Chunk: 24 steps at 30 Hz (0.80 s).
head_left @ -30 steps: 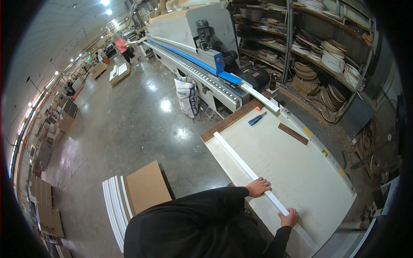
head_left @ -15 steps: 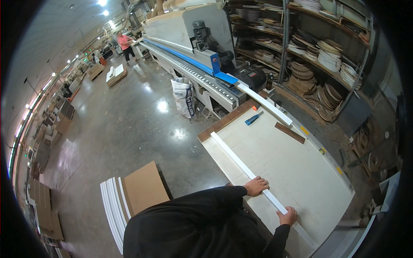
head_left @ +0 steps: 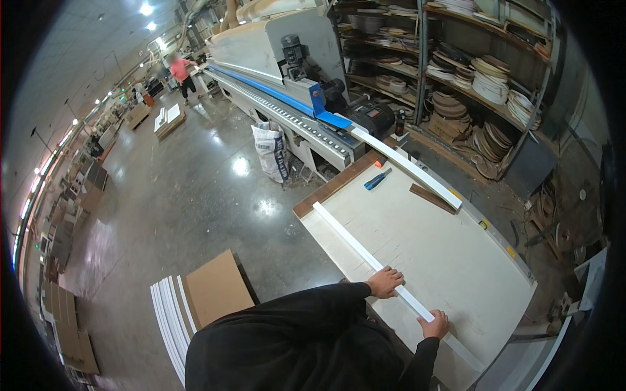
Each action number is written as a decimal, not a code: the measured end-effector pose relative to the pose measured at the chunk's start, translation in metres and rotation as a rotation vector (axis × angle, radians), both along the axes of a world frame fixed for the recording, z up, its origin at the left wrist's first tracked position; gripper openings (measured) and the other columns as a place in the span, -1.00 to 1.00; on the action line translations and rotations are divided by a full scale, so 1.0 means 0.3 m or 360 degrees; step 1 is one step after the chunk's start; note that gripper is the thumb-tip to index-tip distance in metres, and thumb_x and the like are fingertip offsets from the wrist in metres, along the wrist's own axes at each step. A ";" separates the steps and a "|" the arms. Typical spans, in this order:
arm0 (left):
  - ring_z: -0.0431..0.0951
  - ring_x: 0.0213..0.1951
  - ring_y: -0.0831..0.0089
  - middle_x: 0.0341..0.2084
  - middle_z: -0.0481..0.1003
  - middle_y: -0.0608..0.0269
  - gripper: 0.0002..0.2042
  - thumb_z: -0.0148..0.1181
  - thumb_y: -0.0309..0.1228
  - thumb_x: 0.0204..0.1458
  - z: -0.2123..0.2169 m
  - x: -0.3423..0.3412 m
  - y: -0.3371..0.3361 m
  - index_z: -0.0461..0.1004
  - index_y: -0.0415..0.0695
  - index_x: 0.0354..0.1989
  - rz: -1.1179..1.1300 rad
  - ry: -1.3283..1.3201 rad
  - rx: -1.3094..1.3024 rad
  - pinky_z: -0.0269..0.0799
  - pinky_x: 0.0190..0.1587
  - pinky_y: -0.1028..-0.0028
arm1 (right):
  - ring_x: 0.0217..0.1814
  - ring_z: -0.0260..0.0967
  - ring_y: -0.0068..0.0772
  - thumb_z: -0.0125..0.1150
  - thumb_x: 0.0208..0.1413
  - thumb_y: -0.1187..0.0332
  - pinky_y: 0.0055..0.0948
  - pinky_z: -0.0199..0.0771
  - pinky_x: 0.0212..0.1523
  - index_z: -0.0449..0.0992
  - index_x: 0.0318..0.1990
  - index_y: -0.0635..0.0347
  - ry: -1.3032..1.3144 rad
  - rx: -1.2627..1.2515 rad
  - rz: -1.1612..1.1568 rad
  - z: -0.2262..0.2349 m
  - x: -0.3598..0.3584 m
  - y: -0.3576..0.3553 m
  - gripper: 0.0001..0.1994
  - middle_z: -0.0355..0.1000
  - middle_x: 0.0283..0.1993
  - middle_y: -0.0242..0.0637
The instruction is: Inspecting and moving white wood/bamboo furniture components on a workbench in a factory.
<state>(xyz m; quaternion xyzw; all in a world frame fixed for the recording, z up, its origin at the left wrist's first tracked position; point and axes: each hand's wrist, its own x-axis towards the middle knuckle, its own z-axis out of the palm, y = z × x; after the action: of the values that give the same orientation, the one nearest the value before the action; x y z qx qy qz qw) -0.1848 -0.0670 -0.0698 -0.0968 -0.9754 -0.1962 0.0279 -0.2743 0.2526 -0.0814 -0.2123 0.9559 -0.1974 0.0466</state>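
Observation:
A long narrow white strip [head_left: 349, 239] lies along the near side of the pale worktable [head_left: 417, 251]. My left hand [head_left: 386, 282] is closed over it near its middle. Farther down the same strip, closer to my body, my right hand [head_left: 434, 324] grips it with the fingers curled over its edge. A second white strip [head_left: 411, 168] reaches from beneath the blue guard of the machine onto the far side of the table. A short brown strip [head_left: 432, 199] rests beside that strip's end. Toward the table's head lies a blue-handled tool [head_left: 377, 179], with a small orange piece [head_left: 378, 164] near it.
A long machine [head_left: 280, 98] with a roller track stands ahead. A printed white sack [head_left: 270, 153] is on the floor beside it. White strips [head_left: 171, 319] lie on brown board [head_left: 218, 287] at left. Shelves [head_left: 424, 65] hold coiled edging. A person [head_left: 181, 73] stands far off.
The second white strip has come farther out of the machine along the table's far side, to the brown strip. Both my hands stay on the near strip. The view has shifted slightly.

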 end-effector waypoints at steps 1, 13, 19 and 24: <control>0.47 0.11 0.15 0.00 0.45 0.16 -0.53 0.38 -0.10 0.08 0.008 0.001 0.001 0.43 -0.03 0.09 -0.0004 -0.0001 0.0001 0.32 0.20 0.11 | -0.02 0.46 -0.13 0.76 -0.43 0.20 -0.05 0.48 0.00 0.57 -0.32 -0.02 -0.0004 0.0011 -0.0002 -0.001 0.001 0.002 -0.52 0.51 -0.20 -0.38; 0.49 0.07 0.08 -0.01 0.48 0.08 -0.47 0.05 0.16 0.29 0.018 -0.004 0.002 0.50 -0.09 0.05 0.0029 -0.0035 0.0024 0.33 0.20 0.08 | -0.02 0.46 -0.14 0.76 -0.41 0.19 -0.07 0.44 0.02 0.58 -0.32 -0.02 0.0012 -0.0004 -0.0004 0.031 0.005 -0.011 -0.54 0.51 -0.20 -0.37; 0.49 0.07 0.08 -0.03 0.47 0.08 -0.46 0.04 0.17 0.29 0.017 -0.001 0.006 0.51 -0.10 0.05 0.0036 0.0000 0.0042 0.34 0.19 0.08 | -0.01 0.46 -0.16 0.76 -0.39 0.17 -0.09 0.44 0.04 0.58 -0.31 -0.04 -0.0011 0.0041 -0.0007 0.018 0.001 -0.007 -0.54 0.51 -0.19 -0.39; 0.49 0.06 0.08 -0.05 0.47 0.08 -0.46 0.04 0.18 0.29 0.015 0.000 0.009 0.51 -0.10 0.05 0.0050 -0.0004 0.0002 0.34 0.19 0.08 | 0.00 0.46 -0.17 0.76 -0.39 0.17 -0.09 0.44 0.06 0.59 -0.31 -0.04 -0.0021 0.0041 -0.0013 0.028 0.006 -0.007 -0.54 0.51 -0.18 -0.40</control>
<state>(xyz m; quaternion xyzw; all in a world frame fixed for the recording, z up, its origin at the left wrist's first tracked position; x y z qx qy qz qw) -0.1849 -0.0642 -0.0653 -0.0811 -0.9767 -0.1965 0.0298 -0.2726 0.2505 -0.0731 -0.2066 0.9589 -0.1867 0.0547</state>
